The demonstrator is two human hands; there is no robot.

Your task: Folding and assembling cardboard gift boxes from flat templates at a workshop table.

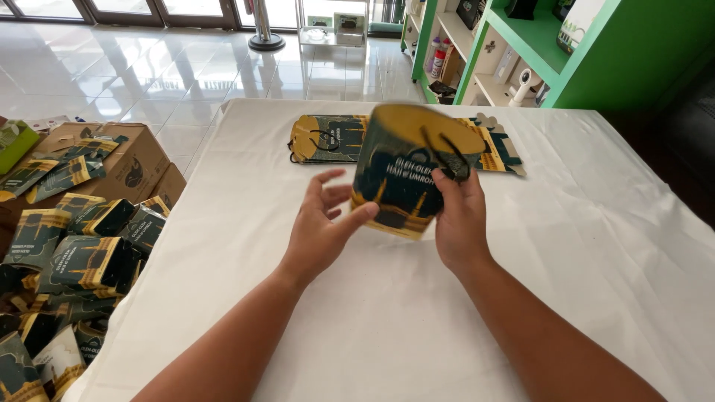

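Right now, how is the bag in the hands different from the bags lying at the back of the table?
The held bag is opened into a rounded shape; the flat bags lie folded. The held bag is up off the white table, gripped by the right hand and touched by the left hand; the flat bags rest on the cloth, untouched. Both kinds share the dark green and gold print and black cord handles.
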